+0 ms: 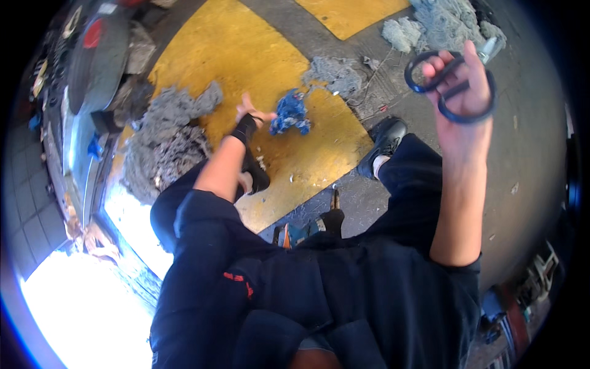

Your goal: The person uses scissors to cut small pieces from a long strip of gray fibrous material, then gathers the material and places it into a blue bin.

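Observation:
My right hand [462,92] is raised at the right, its fingers through the handles of a pair of scissors [465,119]. The scissors have large black loops and short metal blades that point away from me. My left hand [253,109], with a black band round the wrist, is open, fingers spread, over a yellow floor panel [239,55]. Just right of its fingers lies a crumpled blue clump of cloth or fibre [290,112]; whether they touch it I cannot tell. A big heap of grey, fluffy fibre [166,129] lies to the left.
More grey fibre [335,75] lies beyond the blue clump, and another pile [445,24] at the far right. My black shoe [388,141] stands by the panel's edge. A teal and orange object [298,234] sits between my legs. Machinery [98,67] lines the left side.

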Available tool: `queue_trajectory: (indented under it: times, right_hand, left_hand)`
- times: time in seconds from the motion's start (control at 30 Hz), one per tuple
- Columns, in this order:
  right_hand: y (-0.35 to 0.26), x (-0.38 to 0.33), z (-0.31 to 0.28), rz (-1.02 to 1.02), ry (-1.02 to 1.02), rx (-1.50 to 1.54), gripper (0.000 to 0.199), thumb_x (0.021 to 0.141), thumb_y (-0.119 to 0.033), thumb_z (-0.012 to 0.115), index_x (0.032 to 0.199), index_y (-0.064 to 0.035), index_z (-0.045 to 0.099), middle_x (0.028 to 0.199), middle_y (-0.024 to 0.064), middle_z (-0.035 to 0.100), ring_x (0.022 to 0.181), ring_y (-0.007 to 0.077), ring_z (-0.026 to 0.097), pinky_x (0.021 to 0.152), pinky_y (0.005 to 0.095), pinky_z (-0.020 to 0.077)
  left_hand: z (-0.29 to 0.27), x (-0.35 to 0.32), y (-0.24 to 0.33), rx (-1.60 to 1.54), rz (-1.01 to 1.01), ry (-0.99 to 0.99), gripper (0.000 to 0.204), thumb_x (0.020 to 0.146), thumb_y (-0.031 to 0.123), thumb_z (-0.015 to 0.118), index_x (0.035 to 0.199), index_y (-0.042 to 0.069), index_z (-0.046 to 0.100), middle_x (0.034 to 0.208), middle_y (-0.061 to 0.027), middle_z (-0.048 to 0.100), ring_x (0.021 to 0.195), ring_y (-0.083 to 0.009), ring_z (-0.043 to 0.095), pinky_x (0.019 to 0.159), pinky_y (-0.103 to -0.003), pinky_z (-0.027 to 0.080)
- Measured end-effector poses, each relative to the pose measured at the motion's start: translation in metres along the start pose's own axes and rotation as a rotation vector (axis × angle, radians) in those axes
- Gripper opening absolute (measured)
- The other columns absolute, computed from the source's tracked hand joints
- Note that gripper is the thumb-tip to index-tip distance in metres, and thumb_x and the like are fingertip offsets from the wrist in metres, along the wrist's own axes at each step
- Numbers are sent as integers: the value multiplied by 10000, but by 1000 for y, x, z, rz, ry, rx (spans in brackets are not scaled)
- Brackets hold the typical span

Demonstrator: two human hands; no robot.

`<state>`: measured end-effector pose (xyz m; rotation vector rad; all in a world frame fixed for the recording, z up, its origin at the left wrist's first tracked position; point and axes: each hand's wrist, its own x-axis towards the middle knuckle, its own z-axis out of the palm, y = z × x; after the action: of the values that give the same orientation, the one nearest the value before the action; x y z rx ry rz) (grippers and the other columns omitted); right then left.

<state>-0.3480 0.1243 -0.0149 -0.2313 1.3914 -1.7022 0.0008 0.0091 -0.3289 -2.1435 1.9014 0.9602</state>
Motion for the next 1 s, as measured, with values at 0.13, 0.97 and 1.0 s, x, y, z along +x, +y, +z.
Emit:
queue_trajectory:
  times: [0.13,0.97,1.0]
  right_hand:
    - [-11,-5,-4,109,-29,5,482,902,-491,515,904,-11,548,783,64,570,686,171,602,655,252,429]
    - [-13,-5,16,142,185,-43,527,972,-532,309,819,-45,441,642,54,465,492,173,504,476,254,391]
    - [-13,-6,16,139,171,-51,533,970,-535,307,829,-40,445,649,55,464,498,176,499,486,258,399]
  left_hand:
    - [90,-27,37,104,92,-104,1313,462,354,902,1473,364,63,1526,-204,20,1393,-439,84,932,-616,398]
    - [152,73,218,569,513,-50,965,589,354,828,1396,299,302,1480,-183,193,1341,-390,228,926,-654,321]
    - [155,76,211,519,620,34,722,605,223,783,1245,231,448,1349,-157,339,1217,-350,366,865,-582,387]
